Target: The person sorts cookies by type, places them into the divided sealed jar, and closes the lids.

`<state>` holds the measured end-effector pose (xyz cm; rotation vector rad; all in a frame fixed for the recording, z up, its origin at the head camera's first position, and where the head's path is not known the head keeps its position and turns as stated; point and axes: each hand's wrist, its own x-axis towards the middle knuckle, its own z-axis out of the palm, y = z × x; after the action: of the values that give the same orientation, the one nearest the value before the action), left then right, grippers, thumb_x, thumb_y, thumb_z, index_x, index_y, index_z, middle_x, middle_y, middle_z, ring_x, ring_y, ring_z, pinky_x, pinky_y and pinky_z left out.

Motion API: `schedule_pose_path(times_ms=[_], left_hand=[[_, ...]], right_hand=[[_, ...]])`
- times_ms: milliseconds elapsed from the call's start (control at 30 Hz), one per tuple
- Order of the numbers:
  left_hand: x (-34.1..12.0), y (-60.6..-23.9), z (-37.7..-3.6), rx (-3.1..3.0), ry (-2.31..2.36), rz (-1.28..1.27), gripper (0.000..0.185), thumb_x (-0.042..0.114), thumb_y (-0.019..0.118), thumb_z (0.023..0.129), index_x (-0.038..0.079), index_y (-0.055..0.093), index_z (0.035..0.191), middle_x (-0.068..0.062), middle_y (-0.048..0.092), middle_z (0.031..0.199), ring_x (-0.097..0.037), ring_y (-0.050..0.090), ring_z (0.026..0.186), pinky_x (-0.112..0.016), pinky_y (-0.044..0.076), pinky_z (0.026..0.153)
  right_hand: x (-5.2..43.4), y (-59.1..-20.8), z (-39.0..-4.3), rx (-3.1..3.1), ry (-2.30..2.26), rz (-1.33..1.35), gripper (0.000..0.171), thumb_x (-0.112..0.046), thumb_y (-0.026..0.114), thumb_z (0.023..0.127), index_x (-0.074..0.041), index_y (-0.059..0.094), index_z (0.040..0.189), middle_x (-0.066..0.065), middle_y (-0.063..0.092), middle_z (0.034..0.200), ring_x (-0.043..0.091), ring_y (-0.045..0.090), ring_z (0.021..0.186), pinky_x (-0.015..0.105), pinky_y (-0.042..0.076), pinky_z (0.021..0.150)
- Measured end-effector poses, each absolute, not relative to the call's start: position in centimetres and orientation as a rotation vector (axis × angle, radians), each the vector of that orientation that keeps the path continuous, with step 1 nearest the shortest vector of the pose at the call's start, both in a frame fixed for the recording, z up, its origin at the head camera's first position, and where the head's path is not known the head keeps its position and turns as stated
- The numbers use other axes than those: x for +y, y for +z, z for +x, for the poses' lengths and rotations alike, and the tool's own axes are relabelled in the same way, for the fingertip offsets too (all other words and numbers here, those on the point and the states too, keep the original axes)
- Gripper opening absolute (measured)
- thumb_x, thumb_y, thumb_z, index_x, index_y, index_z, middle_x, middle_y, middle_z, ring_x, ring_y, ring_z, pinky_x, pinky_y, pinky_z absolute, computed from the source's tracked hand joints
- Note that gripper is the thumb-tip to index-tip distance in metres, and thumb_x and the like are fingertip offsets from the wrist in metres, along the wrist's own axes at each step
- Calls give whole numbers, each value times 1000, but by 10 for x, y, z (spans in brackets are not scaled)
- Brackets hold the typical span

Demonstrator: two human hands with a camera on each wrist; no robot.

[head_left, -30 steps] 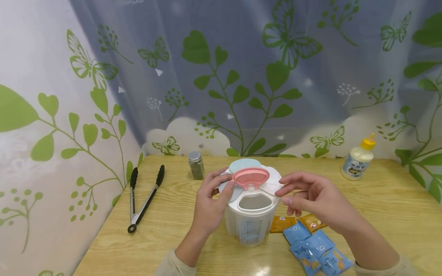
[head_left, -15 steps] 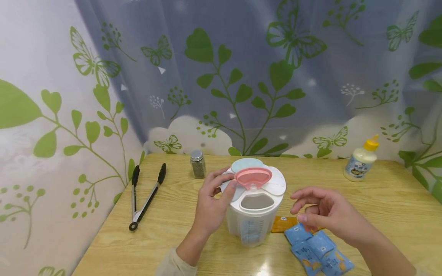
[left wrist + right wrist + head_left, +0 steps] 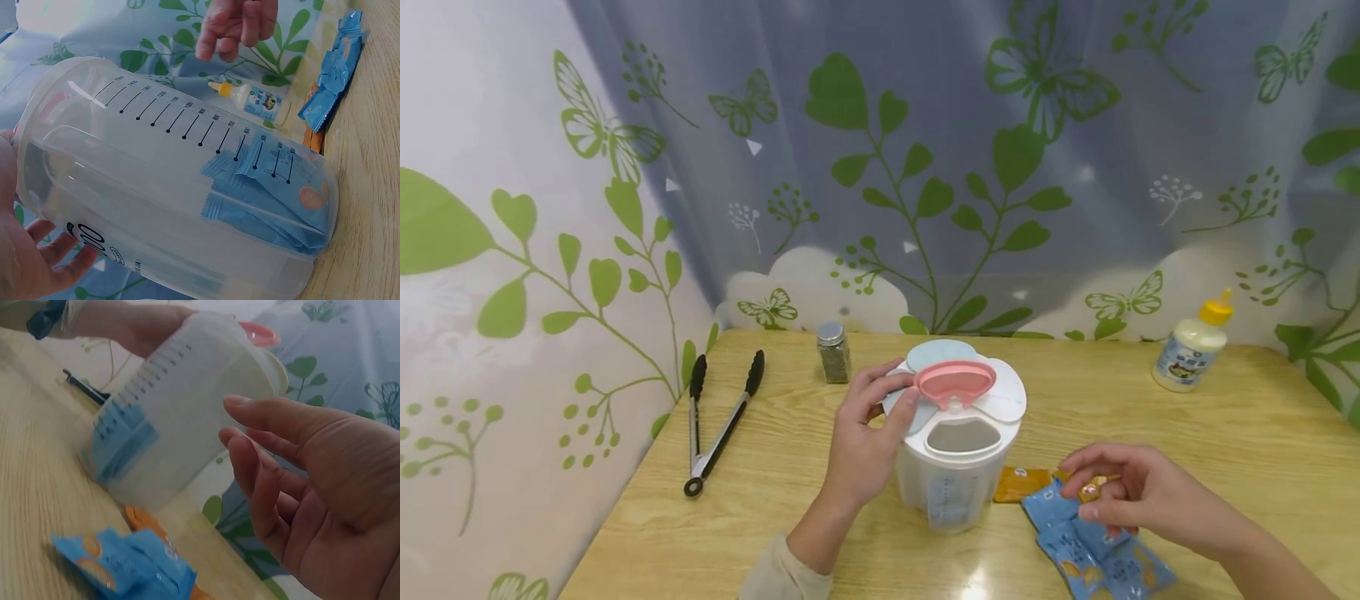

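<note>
Your left hand [image 3: 865, 446] grips the clear, white-lidded plastic container [image 3: 951, 500]
Its fingers clamp the top edge; right of the container, your right hand [image 3: 1150, 500] hovers, fingers apart, above flat blue packets [image 3: 1062, 548].

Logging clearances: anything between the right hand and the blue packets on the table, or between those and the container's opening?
Nothing visible between the right hand and the blue packets. From them to the opening, the container wall blocks a direct line; the raised pink flap stands behind the opening, not over it.
</note>
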<state>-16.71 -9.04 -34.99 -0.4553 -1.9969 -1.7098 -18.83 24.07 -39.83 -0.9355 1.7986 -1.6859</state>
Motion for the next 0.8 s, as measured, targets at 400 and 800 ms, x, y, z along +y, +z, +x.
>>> schedule_pose_path(times_ms=[400, 800], left_hand=[[-89, -343, -163, -1994, -1733, -444, 14, 5, 59, 88, 0, 66, 100, -17, 54, 116, -27, 49, 113, -28, 46, 76], [-89, -343, -164, -1999, -1731, -438, 15, 5, 60, 87, 1, 66, 100, -16, 54, 118, -28, 48, 115, -26, 45, 75]], right_hand=[[269, -432, -194, 1856, -1534, -941, 44, 8, 57, 86, 9, 43, 127, 25, 56, 113, 29, 37, 50, 26, 46, 46], [288, -454, -199, 1928, -1517, -976, 47, 5, 62, 83, 6, 46, 126, 18, 56, 119, 11, 47, 48, 28, 47, 46]])
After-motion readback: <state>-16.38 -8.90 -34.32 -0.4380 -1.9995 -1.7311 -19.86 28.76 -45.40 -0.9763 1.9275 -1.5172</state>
